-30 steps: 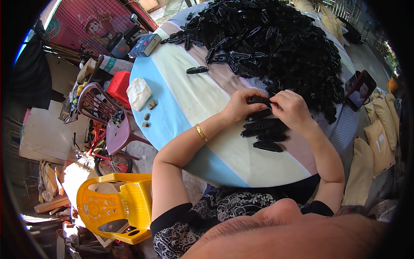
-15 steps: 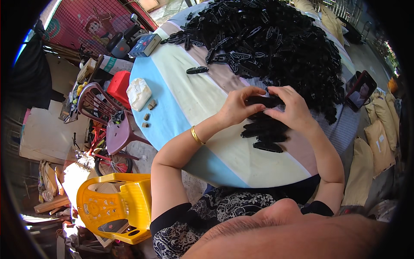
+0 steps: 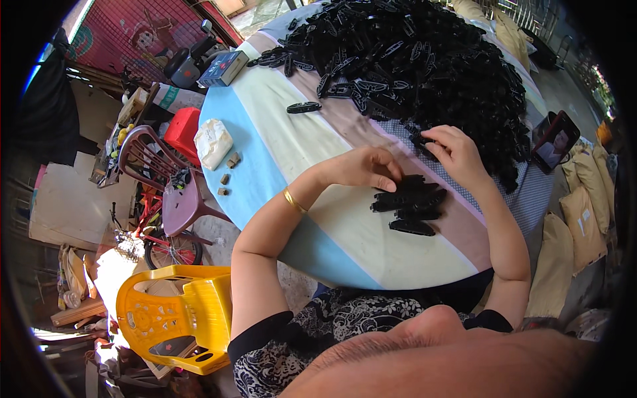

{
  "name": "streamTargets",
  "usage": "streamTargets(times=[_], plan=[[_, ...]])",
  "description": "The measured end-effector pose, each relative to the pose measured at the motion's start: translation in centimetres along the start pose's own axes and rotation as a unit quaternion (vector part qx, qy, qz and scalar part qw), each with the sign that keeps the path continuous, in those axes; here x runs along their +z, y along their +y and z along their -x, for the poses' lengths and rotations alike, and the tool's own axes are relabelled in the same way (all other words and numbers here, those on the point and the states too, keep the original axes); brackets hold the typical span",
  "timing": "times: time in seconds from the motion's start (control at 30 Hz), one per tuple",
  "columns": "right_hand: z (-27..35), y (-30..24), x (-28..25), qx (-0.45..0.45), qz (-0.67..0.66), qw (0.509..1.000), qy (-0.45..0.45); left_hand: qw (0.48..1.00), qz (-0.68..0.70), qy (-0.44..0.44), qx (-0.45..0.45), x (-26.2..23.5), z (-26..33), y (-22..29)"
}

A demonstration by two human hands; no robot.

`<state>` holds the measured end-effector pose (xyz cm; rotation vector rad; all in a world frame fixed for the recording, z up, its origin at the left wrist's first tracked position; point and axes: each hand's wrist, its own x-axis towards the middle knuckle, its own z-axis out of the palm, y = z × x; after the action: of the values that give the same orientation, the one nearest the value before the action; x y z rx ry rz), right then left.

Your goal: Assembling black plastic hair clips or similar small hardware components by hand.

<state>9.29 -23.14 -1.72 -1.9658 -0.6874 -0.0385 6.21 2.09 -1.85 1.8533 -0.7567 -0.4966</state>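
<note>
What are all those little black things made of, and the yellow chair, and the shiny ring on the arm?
The black clips look like hard plastic: they are thin and moulded, with a slight sheen in the sun. The yellow chair also looks like moulded plastic, smooth and glossy, in one piece with cut-out holes. The bangle on the left wrist is probably metal, gold-coloured and shiny, though it is too small to be sure.
</note>
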Motion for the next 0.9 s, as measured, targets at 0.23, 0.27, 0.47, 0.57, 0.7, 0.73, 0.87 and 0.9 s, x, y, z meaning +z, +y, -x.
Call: streamTargets(times=[0.23,0.27,0.47,0.57,0.7,0.73,0.87,0.9], plan=[[0.8,0.3,2.8,-0.164,0.354,0.919,0.056,0.671,-0.553,0.49,-0.055,-7.1,0.8,-6.6],[0.8,0.8,2.8,-0.159,0.389,0.907,0.02,0.601,-0.615,0.499,-0.107,-8.1,2.0,-8.5],[0.7,0.9,2.2,-0.155,0.354,0.921,0.044,0.787,-0.426,0.437,-0.096,-7.9,2.1,-6.7],[0.4,0.1,1.2,-0.123,0.306,0.94,0.085,0.924,0.102,0.366,-0.041,-5.1,0.1,-4.2],[-0.1,0.1,0.8,-0.148,0.264,0.948,0.101,0.844,0.499,0.195,0.027,-2.1,-0.6,-2.0],[-0.2,0.0,0.8,-0.184,0.248,0.944,0.121,0.841,0.508,0.185,0.014,-1.5,-0.7,-1.8],[0.1,-0.8,0.9,-0.055,0.115,0.988,0.084,0.845,0.502,0.186,-0.02,0.8,-1.0,-1.0],[0.2,-0.7,1.1,-0.05,0.035,0.993,0.099,0.856,0.483,0.181,-0.026,1.3,-1.0,-0.8]])
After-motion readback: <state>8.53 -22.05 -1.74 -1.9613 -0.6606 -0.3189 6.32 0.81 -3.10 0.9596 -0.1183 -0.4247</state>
